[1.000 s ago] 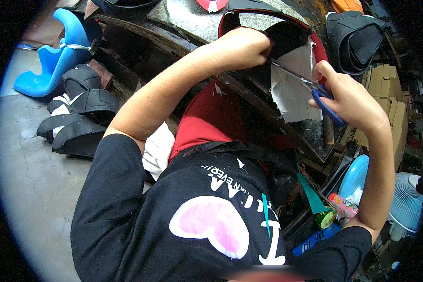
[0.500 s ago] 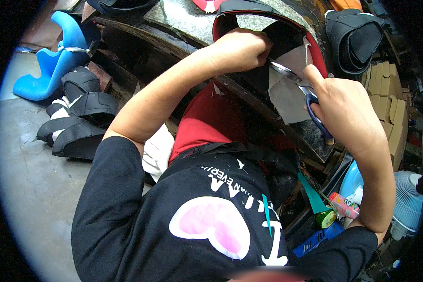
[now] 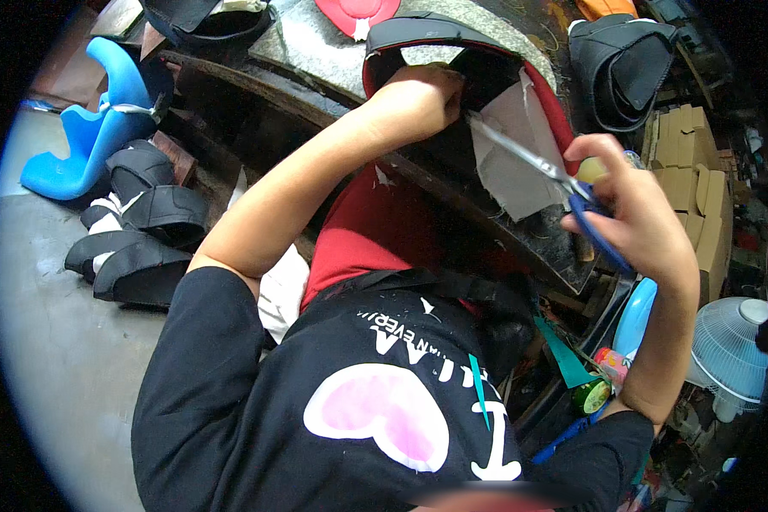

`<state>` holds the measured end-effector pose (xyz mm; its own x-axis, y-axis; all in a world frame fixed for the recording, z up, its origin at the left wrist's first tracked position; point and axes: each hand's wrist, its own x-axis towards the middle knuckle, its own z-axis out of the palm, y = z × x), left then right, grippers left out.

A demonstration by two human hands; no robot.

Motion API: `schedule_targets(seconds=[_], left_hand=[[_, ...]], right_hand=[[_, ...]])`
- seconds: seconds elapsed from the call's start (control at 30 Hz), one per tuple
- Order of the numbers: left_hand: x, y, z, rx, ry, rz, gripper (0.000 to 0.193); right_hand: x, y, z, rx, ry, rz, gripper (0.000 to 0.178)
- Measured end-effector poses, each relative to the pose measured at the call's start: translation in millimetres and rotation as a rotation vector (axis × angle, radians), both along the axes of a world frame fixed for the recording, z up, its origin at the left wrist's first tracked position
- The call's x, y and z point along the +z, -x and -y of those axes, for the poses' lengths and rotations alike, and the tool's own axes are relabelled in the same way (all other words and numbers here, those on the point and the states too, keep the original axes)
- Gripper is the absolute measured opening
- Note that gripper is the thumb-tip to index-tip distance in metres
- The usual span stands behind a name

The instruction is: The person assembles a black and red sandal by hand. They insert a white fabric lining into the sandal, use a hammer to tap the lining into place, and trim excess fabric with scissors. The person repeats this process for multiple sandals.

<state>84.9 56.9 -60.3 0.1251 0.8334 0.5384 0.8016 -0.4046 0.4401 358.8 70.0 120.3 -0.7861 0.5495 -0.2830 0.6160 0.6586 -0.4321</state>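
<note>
In my right hand (image 3: 636, 209) is a pair of scissors (image 3: 533, 160) with blue handles. Its metal blades point up and left, across a pale grey fabric flap (image 3: 516, 166). That flap hangs from a curved black piece with red lining (image 3: 435, 32), which arches over a grey stone slab (image 3: 303, 43). My left hand (image 3: 422, 94) is closed at the inner side of the piece, gripping its edge; the fingertips are partly hidden. The blade tips come close to the left hand's fingers.
More curved black pieces lie stacked at left (image 3: 158, 213) and at upper right (image 3: 623, 68). A blue moulded form (image 3: 102, 128) stands on the left. Cardboard boxes (image 3: 687, 145) and a fan (image 3: 734, 350) are on the right. A red piece (image 3: 358, 13) rests on the slab.
My right hand has moved slightly right and down and its fingers have spread on the handles. The scissors shifted with it, and the view moved a little.
</note>
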Motion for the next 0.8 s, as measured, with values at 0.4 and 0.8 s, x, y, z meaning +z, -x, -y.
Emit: schedule_targets(seconds=[0.4, 0.8], left_hand=[[16.5, 0.5, -11.6, -0.05, 0.368, -0.061, 0.054], [34.5, 2.6, -41.6, -0.203, 0.521, -0.263, 0.047]], right_hand=[[-113.7, 53.0, -164.5, -0.376, -0.621, -0.073, 0.048], [-76.4, 49.1, -114.2, -0.383, -0.631, -0.618, 0.029]])
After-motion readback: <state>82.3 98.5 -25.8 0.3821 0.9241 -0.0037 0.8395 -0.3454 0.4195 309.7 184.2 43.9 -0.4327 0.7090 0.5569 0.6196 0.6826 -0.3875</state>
